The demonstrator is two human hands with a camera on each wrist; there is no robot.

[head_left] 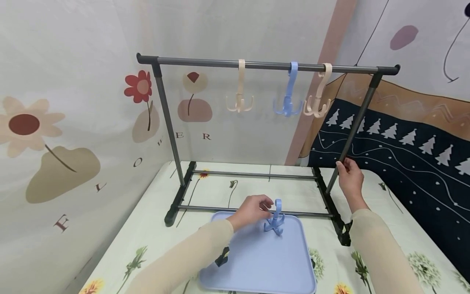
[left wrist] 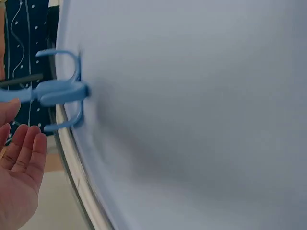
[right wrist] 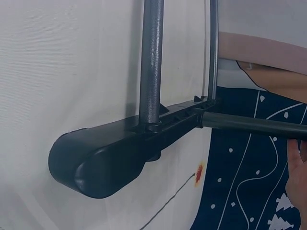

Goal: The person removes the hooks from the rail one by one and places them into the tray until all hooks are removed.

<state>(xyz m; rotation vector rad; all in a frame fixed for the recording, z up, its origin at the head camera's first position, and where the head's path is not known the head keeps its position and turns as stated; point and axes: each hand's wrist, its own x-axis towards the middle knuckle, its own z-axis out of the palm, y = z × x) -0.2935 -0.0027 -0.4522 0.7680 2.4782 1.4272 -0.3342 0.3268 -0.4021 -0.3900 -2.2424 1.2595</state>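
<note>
Here, blue hook [head_left: 274,223] (left hand [head_left: 251,210] alongside) near far tray edge [head_left: 292,219].

Probably "FLOWER" [head_left: 137,162] on the backdrop [head_left: 88,81]

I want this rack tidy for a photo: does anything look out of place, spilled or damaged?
Nothing looks spilled or damaged, but the spacing is uneven: on the rail, the hanging blue hook and rightmost cream hook sit close together, while the leftmost cream hook hangs well apart.
</note>
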